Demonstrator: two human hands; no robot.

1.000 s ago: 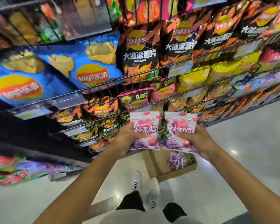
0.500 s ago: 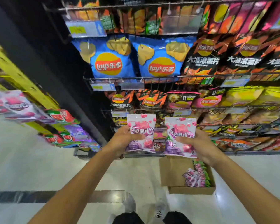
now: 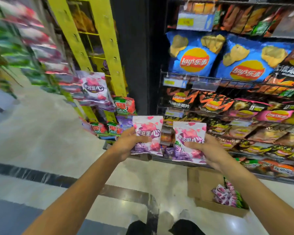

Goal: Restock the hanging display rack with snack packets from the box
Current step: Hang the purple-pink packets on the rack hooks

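Note:
My left hand [image 3: 126, 144] grips a pink and white snack packet [image 3: 148, 133] by its left edge. My right hand [image 3: 209, 150] grips a second matching packet [image 3: 189, 141] by its right side. Both packets are held upright, side by side, at waist height. The yellow hanging display rack [image 3: 107, 48] stands to the left of centre, with a matching pink packet [image 3: 94, 87] and red and green packets [image 3: 125, 106] hanging on it. The cardboard box [image 3: 202, 187] sits on the floor at the lower right, with several more packets [image 3: 225, 195] inside.
A black wire shelf unit [image 3: 227, 78] full of blue, black and pink crisp bags fills the right side. More blurred hanging packets [image 3: 32, 39] line the far left. A dark stripe [image 3: 58, 178] crosses the pale floor. My feet [image 3: 170, 216] show at the bottom.
The view has swung to the left, bringing the yellow hanging rack into sight. Both hands still hold their packets together in front of me. The box now lies further to the right.

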